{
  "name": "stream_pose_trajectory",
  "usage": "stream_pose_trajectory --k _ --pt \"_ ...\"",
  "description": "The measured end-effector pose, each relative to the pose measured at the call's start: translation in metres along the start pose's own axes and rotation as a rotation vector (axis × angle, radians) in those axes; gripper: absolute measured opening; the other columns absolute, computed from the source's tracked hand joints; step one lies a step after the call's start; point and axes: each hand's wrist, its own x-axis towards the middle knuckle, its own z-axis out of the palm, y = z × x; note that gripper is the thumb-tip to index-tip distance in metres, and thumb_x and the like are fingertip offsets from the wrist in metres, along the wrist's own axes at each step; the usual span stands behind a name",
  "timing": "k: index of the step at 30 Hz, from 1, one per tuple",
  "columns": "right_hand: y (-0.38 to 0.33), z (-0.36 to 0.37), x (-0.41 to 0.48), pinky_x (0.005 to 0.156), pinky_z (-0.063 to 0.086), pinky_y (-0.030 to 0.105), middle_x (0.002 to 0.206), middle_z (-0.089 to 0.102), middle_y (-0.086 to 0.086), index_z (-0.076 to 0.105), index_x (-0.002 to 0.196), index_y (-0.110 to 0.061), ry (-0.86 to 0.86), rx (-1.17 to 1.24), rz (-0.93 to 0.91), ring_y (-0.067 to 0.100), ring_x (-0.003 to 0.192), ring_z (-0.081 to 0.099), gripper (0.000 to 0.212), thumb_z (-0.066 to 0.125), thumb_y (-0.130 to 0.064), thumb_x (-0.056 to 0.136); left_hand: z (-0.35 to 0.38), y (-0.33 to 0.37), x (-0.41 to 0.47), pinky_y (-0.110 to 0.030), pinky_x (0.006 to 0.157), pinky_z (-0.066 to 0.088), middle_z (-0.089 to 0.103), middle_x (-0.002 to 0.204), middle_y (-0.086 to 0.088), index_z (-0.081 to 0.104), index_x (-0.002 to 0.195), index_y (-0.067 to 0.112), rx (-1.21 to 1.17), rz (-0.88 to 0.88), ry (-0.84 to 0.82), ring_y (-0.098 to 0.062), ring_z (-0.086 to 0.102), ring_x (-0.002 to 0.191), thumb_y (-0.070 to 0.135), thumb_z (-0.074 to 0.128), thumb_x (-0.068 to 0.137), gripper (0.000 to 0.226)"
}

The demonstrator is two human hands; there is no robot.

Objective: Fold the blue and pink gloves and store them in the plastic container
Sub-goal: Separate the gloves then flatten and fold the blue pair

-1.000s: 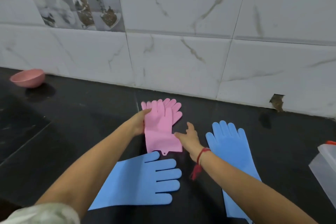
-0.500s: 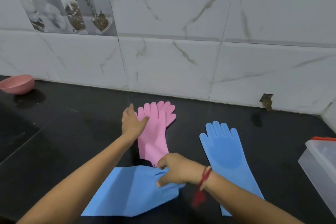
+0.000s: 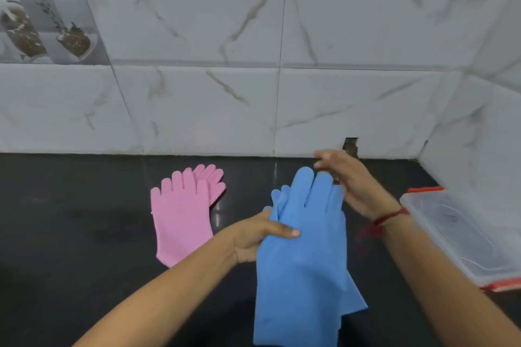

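**Blue gloves (image 3: 301, 248) aligned in hand; pink gloves (image 3: 183, 214) parked on the surface (image 3: 70, 220)**

1. Holding arrangement. The left hand (image 3: 262, 236) grips the blue gloves at their left edge, about mid-length. The thumb lies across the top face and the remaining fingers are hidden underneath. This grip is narrow and closed on the material, and appears intended to keep the two layers from sliding apart. The right hand (image 3: 352, 186) is at the glove fingertips with its fingers extended. Its grip is wide and holds nothing, although motion blur hides the exact contact. The posture suggests it is squaring or flattening the finger ends before a fold.

2. Condition of the blue gloves. Two gloves lie one over the other, fingers pointing toward the wall (image 3: 253, 107). The lower glove's fingers show at the upper left, slightly out of line. The cuffs hang toward the near edge of the view, and one cuff corner sticks out at the lower right. The material looks like soft, smooth rubber and is unfolded.

3. Position of other items. The pink gloves lie flat on the dark surface to the left, stacked with fingers fanned, also unfolded. The plastic container (image 3: 408, 200) sits to the right, near the right forearm. Whether its lid is seated cannot be determined. No glove is inside it yet.
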Motion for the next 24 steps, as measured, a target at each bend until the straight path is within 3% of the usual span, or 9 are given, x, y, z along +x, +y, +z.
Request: stream_pose_trajectory --k 1,2,5,8,11,14,18,22,24 --pt "0.023 -0.01 -0.003 0.083 0.05 0.033 0.1 0.067 0.003 0.064 0.11 -0.015 0.164 0.183 0.03 0.011 0.086 0.065 0.056 0.066 -0.052 0.068 -0.003 -0.007 0.009 -0.045 0.104 0.045 0.062 0.126 -0.011 0.066 0.12 0.018 -0.048 0.001 0.046 -0.029 0.059 0.115 0.007 0.073 0.075 0.047" --pt "0.048 -0.019 -0.009 0.095 0.047 0.041 0.113 0.064 0.009 0.06 0.118 -0.012 0.223 0.313 0.123 0.018 0.101 0.064 0.067 0.061 -0.061 0.072 -0.008 -0.014 0.017 -0.046 0.106 0.042 0.061 0.127 -0.013 0.065 0.122 0.014 -0.137 -0.007 0.077 -0.03 0.058 0.115 0.007 0.071 0.075 0.048" --pt "0.102 -0.032 -0.036 0.108 0.037 0.049 0.136 0.054 0.016 0.053 0.132 -0.013 -0.091 0.582 0.429 0.033 0.127 0.049 0.087 0.047 -0.078 0.075 -0.017 -0.031 0.038 -0.044 0.095 0.052 0.064 0.124 -0.015 0.064 0.122 0.006 -0.373 -0.051 0.221 -0.031 0.064 0.11 0.007 0.078 0.07 0.054" --pt "0.113 -0.035 -0.044 0.11 0.035 0.047 0.145 0.045 0.014 0.043 0.139 -0.015 -0.262 0.716 0.469 0.033 0.135 0.04 0.079 0.04 -0.072 0.084 -0.022 -0.045 0.052 -0.042 0.074 0.059 0.069 0.116 -0.017 0.061 0.122 0.005 -0.467 -0.059 0.47 -0.033 0.069 0.101 0.004 0.08 0.068 0.057" --pt "0.106 -0.026 -0.03 0.092 0.052 0.04 0.131 0.06 0.01 0.047 0.135 -0.017 -0.203 0.366 0.387 0.03 0.121 0.056 0.044 0.053 -0.03 0.094 -0.025 -0.053 0.06 -0.041 0.073 0.059 0.067 0.118 -0.02 0.056 0.128 0.004 -0.477 -0.045 0.577 -0.034 0.068 0.102 0.003 0.072 0.075 0.056" --pt "0.103 -0.024 -0.013 0.079 0.058 0.039 0.118 0.068 0.006 0.049 0.129 -0.02 -0.135 0.219 0.375 0.029 0.106 0.066 0.051 0.058 0.003 0.084 -0.029 -0.056 0.066 -0.045 0.076 0.058 0.063 0.124 -0.024 0.054 0.13 0.003 -0.485 0.049 0.573 -0.039 0.064 0.108 0.0 0.069 0.072 0.06" --pt "0.09 -0.026 0.013 0.081 0.057 0.041 0.119 0.067 0.004 0.053 0.124 -0.027 -0.087 0.149 0.33 0.029 0.107 0.065 0.054 0.056 0.005 0.081 -0.042 -0.045 0.075 -0.051 0.089 0.053 0.063 0.124 -0.021 0.056 0.127 0.007 -0.498 0.14 0.589 -0.039 0.062 0.111 -0.002 0.07 0.074 0.056" --pt "0.115 -0.025 0.029 0.078 0.054 0.04 0.113 0.061 0.011 0.046 0.126 -0.012 0.113 -0.036 0.495 0.028 0.096 0.063 0.044 0.049 0.004 0.085 -0.057 -0.05 0.082 -0.042 0.078 0.056 0.068 0.112 -0.016 0.059 0.122 0.004 -0.399 -0.114 0.819 -0.032 0.067 0.097 -0.006 0.057 0.084 0.039" --pt "0.132 -0.027 0.028 0.078 0.053 0.04 0.111 0.059 0.013 0.046 0.125 -0.009 0.143 -0.091 0.568 0.027 0.092 0.062 0.041 0.049 0.003 0.086 -0.063 -0.056 0.088 -0.042 0.081 0.055 0.068 0.109 -0.014 0.06 0.118 0.006 -0.314 -0.155 0.88 -0.032 0.066 0.097 -0.002 0.057 0.087 0.032"
